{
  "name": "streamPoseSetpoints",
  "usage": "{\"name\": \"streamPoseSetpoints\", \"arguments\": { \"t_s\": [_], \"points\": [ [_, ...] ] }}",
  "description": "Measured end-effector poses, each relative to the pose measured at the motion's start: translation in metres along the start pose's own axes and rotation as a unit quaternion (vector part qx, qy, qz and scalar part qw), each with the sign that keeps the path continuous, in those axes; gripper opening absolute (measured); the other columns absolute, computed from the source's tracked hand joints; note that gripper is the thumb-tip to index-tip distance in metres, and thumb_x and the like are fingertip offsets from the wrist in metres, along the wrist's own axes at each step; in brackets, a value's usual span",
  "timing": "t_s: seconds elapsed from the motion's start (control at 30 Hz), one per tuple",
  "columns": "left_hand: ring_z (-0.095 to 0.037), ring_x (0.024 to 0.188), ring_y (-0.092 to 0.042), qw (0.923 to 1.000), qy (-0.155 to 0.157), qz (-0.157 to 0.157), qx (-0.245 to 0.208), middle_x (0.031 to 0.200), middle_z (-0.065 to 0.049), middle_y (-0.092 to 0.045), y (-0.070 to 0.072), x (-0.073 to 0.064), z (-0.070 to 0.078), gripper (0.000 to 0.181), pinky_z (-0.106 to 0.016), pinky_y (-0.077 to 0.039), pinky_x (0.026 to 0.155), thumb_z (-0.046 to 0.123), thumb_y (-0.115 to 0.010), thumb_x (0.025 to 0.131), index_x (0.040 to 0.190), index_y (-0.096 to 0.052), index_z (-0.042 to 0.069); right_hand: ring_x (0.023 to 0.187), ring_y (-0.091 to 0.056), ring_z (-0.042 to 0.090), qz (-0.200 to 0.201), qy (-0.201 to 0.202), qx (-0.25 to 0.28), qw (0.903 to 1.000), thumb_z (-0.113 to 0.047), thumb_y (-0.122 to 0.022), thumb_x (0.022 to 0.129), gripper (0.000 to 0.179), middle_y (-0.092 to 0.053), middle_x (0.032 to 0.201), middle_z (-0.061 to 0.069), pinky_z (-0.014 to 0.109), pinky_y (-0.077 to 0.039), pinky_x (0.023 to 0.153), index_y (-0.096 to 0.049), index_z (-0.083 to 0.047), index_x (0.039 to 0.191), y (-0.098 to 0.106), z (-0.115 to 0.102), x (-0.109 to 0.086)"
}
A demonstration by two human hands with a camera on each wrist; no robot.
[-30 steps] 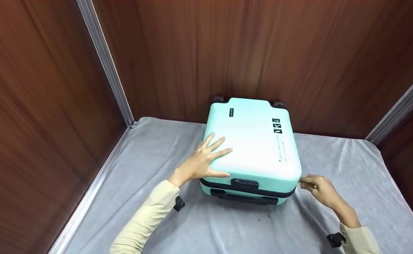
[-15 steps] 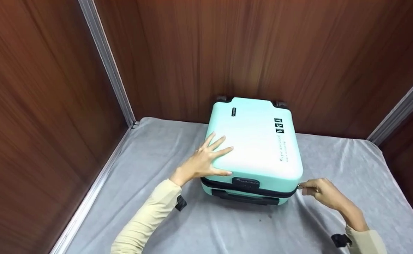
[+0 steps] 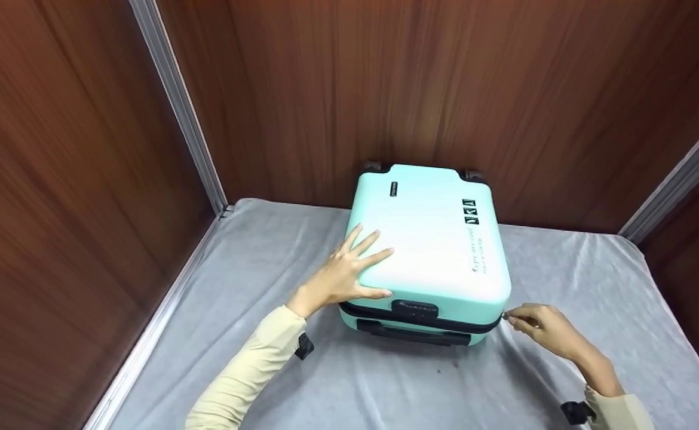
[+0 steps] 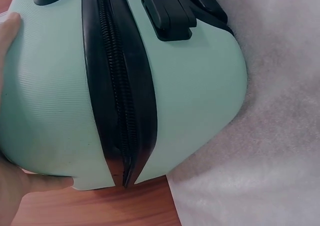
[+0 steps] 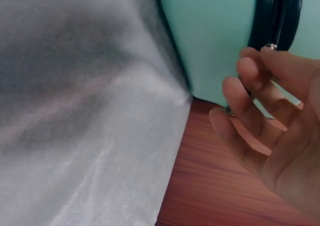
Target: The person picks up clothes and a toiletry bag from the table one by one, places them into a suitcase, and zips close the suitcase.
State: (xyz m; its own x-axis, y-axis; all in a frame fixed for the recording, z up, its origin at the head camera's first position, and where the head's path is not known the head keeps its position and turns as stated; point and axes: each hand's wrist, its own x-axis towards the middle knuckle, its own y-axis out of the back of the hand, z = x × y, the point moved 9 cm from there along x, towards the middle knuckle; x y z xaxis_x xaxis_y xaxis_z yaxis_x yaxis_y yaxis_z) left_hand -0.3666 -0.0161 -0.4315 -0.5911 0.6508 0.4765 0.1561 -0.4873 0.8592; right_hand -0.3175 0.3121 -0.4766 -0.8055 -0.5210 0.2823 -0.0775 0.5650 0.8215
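Head view: the mint suitcase (image 3: 424, 239) lies flat on grey cloth (image 3: 272, 263); the left hand (image 3: 342, 275) spreads over its lid, probably steadying it; the right hand (image 3: 545, 328) pinches a zipper pull (image 3: 505, 315); left wrist view: black trim (image 4: 98, 86) flanks the zipper (image 4: 120, 86); right wrist view: fingertips (image 5: 248, 68) alone grip, presumably for precision.

A suitcase (image 3: 427, 245) lies here on a cloth (image 3: 254, 257), wheels (image 3: 474, 176) toward the back wall (image 3: 385, 89) (handle (image 3: 412, 334) in front); left hand (image 3: 346, 273) on its left edge, right hand (image 3: 545, 323) at the zipper pull (image 5: 271, 46), front right corner.

Gry cloth sfc (image 3: 260, 257), mint suitcase (image 3: 427, 245) lying atop
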Motion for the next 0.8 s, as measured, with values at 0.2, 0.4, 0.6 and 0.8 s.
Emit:
{"name": "streamPoseSetpoints", "arguments": {
  "t_s": [0.2,0.4,0.6,0.8],
  "points": [
    [-0.046,0.146,-0.012,0.9999,-0.003,0.003,0.01,0.158,-0.015,-0.03,0.001,-0.001,0.001,0.08,-0.066,-0.035,0.102,0.066,-0.066,0.083,0.148,-0.048,0.023,0.071,-0.062,0.007,-0.009,-0.015,-0.058,0.9981,0.006,-0.068,0.085,0.014,-0.068,0.076,-0.008,0.027,-0.049,0.059,-0.077,0.0,0.094,0.003,0.001,0.006],
    [-0.047,0.146,-0.01,0.9999,0.002,-0.009,0.007,0.158,-0.017,-0.028,0.0,0.001,0.003,0.08,-0.065,-0.031,0.105,0.066,-0.064,0.084,0.15,-0.046,0.023,0.075,-0.069,0.015,-0.033,-0.033,-0.079,0.9958,0.017,-0.062,0.076,0.028,-0.072,0.075,-0.005,0.027,-0.052,0.059,-0.079,-0.001,0.089,0.004,-0.001,0.01],
    [-0.048,0.146,-0.009,0.9999,0.007,-0.011,0.003,0.159,-0.017,-0.027,0.001,0.001,0.003,0.08,-0.067,-0.031,0.104,0.065,-0.065,0.084,0.15,-0.045,0.022,0.07,-0.067,0.008,-0.073,0.013,-0.023,0.997,0.02,-0.062,0.074,0.034,-0.072,0.074,-0.006,0.028,-0.056,0.063,-0.08,-0.008,0.083,-0.009,-0.021,0.009],
    [-0.049,0.146,-0.007,0.9999,0.007,-0.013,-0.006,0.16,-0.017,-0.024,-0.001,0.001,0.003,0.08,-0.068,-0.03,0.104,0.064,-0.065,0.085,0.15,-0.045,0.023,0.058,-0.048,-0.002,-0.091,0.005,-0.027,0.9955,0.018,-0.06,0.074,0.038,-0.066,0.068,-0.015,0.022,-0.042,0.054,-0.077,-0.016,0.077,-0.012,-0.032,0.006]
  ]
}}
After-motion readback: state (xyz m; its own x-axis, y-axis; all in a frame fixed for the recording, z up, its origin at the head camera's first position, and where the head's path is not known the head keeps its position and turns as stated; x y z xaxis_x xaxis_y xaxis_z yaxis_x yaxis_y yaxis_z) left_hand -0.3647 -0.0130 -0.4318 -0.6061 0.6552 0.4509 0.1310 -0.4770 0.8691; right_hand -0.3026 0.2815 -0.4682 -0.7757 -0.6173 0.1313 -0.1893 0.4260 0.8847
